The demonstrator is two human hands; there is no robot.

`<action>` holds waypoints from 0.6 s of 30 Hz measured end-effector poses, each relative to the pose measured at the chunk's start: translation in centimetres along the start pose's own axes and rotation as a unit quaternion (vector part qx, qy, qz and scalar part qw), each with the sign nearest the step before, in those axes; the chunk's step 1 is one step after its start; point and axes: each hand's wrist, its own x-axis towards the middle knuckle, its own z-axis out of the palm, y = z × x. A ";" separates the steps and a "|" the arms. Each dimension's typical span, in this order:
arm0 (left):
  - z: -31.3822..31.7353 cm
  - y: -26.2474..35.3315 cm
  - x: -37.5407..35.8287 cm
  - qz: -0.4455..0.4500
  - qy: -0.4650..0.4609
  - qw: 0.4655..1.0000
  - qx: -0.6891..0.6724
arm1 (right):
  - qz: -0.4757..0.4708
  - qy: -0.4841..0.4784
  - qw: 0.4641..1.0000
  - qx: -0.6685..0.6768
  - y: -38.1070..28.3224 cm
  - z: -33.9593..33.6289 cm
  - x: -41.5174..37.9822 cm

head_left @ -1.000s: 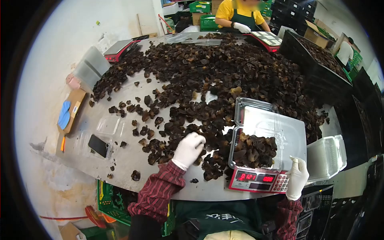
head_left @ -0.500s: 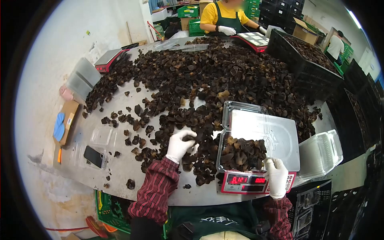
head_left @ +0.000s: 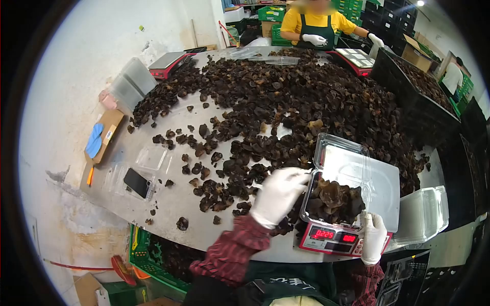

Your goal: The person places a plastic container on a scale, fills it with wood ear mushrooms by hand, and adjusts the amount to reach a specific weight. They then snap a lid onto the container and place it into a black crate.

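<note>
A clear plastic clamshell box (head_left: 308,208) rests on the scale (head_left: 385,191), its lid folded back. Dark wood ear mushrooms (head_left: 334,201) are heaped in its tray. My left hand (head_left: 278,199), in a white glove, is at the tray's left edge with fingers stretched toward the rim; I see nothing held in it. My right hand (head_left: 374,238), also gloved, pinches the tray's front right corner with thumb and fingers. The red display (head_left: 322,233) seems to read 0.225.
A wide pile of wood ears (head_left: 326,97) covers much of the metal table (head_left: 117,188). Stacked clear boxes (head_left: 421,214) stand right of the scale. A phone (head_left: 137,182) lies at left. Across the table stands a co-worker (head_left: 316,30) near another scale (head_left: 357,58) and a black crate (head_left: 413,94).
My left hand has moved right from the loose wood ears to the tray. The heap in the tray is higher, and the display has risen from 0.121. The view has shifted left.
</note>
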 end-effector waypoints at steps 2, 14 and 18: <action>-1.9 -4.4 -2.0 -0.081 -0.004 0.988 0.129 | -0.019 0.021 1.000 -0.002 -0.1 -0.1 0.1; -4.6 -9.6 -5.6 -0.232 0.011 0.969 -0.080 | -0.017 0.020 0.999 0.026 -0.1 0.0 0.1; -3.1 1.2 0.0 -0.133 0.002 0.971 -0.200 | -0.030 0.015 0.999 0.005 -0.1 0.1 0.3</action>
